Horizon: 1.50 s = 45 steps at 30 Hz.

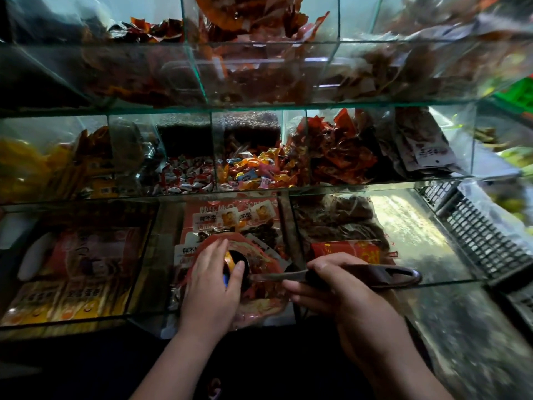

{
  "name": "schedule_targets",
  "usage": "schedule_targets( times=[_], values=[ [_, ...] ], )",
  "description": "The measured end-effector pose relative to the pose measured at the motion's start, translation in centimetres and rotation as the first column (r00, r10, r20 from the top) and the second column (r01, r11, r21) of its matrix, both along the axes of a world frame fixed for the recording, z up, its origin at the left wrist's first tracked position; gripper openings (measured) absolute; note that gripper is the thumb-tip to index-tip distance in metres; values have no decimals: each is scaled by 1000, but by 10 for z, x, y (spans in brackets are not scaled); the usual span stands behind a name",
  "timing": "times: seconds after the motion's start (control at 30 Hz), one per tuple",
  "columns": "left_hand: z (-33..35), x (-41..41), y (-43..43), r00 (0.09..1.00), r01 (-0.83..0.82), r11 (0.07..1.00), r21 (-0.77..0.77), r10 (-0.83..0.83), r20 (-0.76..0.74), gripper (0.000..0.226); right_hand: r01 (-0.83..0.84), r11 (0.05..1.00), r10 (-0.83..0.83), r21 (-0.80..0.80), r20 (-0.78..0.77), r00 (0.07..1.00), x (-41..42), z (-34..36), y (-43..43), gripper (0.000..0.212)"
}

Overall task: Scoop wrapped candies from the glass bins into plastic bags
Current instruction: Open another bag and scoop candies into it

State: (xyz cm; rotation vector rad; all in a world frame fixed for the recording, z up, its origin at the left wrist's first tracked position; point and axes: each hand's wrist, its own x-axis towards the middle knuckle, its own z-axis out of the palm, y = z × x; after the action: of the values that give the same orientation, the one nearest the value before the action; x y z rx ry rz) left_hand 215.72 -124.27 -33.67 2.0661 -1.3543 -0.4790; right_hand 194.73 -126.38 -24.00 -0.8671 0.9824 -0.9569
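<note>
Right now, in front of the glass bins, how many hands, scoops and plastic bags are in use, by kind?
bare hands: 2, the left hand and the right hand
dark-handled metal scoop: 1
translucent red plastic bag: 1
Total: 4

Shelving: three stepped tiers of glass bins point(346, 184), each split by upright glass dividers.
Top tier: heaps of red-brown packets point(259, 21), blurred.
Middle tier, left to right: yellow packets point(28, 168); red-and-white wrapped candies point(187, 176); orange and gold wrapped candies point(253, 171); crumpled red packets point(337, 151); dark packets with white labels point(424, 142).
Bottom tier, left to right: orange packets point(72, 295); red-and-white printed packets point(230, 216); brown snacks point(337, 220) near a red packet point(346, 251).
Right edge: black slatted basket point(476, 235) just beside the bottom tier.
</note>
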Motion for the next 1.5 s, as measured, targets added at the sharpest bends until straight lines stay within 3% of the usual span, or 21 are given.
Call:
schedule_targets(
  times=[0.13,0.27,0.53,0.63,0.77,0.87,0.97,1.03,1.1,1.2,1.27,1.5],
  values=[
    [-2,-8,-1,1000,-21,992,-124,21,-5,66,-64,997,65,-43,28,998,0,5,6,26],
    [1,-8,-3,999,-25,940,-341,36,26,41,-72,996,75,-52,44,996,3,13,6,12],
    [48,9,-50,975,147,803,-577,-19,223,29,35,997,-20,-70,207,978,9,54,-6,21],
    [82,23,-92,964,189,803,-565,-43,261,32,142,986,-112,-91,281,953,24,67,-23,36],
    [114,31,-152,941,285,873,-395,-177,287,38,325,944,-288,-52,346,893,43,73,-54,15],
    [124,33,-187,956,243,933,-267,-183,229,44,380,925,-355,14,384,852,62,66,-84,9],
    [119,37,-196,989,112,954,-277,-78,129,39,368,928,-340,-60,266,902,85,54,-120,9],
    [113,40,-189,999,13,943,-334,-25,-31,36,257,886,-298,-386,-50,953,94,41,-143,9],
    [103,43,-178,991,-41,939,-341,-6,-136,35,-80,727,-261,-682,-383,886,97,33,-157,6],
    [90,47,-161,983,-69,943,-327,9,-183,37,-510,495,-275,-704,-683,676,91,29,-161,23],
    [86,48,-153,982,-77,936,-343,12,-187,36,-563,433,-311,-704,-703,640,83,31,-150,28],
    [89,36,-132,985,-27,909,-416,-46,-164,56,-231,394,-275,-890,-354,894,54,51,-74,6]
  ],
)
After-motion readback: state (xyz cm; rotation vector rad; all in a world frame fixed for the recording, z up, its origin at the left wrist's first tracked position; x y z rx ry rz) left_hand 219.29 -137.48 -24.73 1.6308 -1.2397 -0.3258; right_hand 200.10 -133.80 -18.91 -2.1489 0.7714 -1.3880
